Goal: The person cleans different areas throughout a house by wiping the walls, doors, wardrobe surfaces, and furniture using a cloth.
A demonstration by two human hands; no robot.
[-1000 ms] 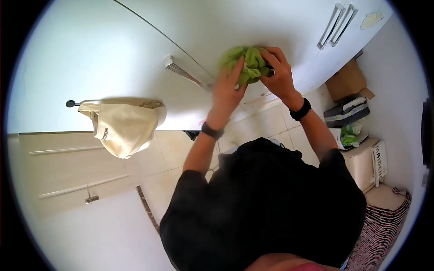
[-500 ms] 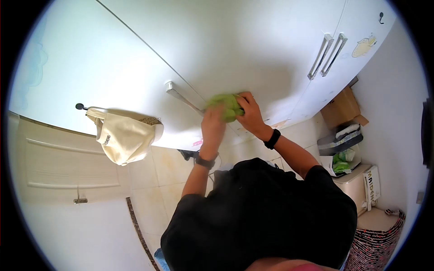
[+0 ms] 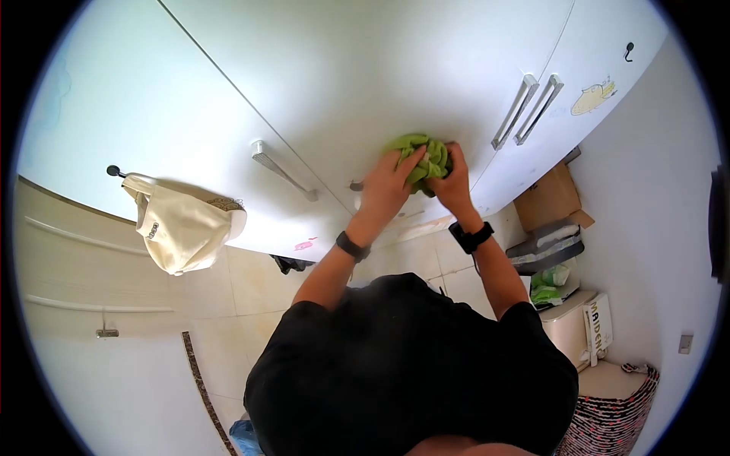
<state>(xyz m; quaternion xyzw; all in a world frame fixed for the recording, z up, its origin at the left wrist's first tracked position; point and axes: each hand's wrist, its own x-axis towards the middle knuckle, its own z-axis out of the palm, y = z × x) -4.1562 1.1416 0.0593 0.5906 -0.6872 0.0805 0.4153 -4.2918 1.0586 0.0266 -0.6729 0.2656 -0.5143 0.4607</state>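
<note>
A crumpled green cloth is bunched between my two hands, close to the front of the white wardrobe. My left hand grips its left side, fingers curled over the folds. On the other side my right hand is closed round the cloth's edge. Left of my hands is a metal door handle. Whether the cloth touches the wardrobe door cannot be made out.
A cream cap hangs from a black hook at left. Two more handles are at right. A cardboard box, a grey bag and a striped cloth stand along the right wall. A white door is at lower left.
My hands and the green cloth have moved right along the wardrobe front, away from the left handle. The view has shifted, so the cap and handles appear further left.
</note>
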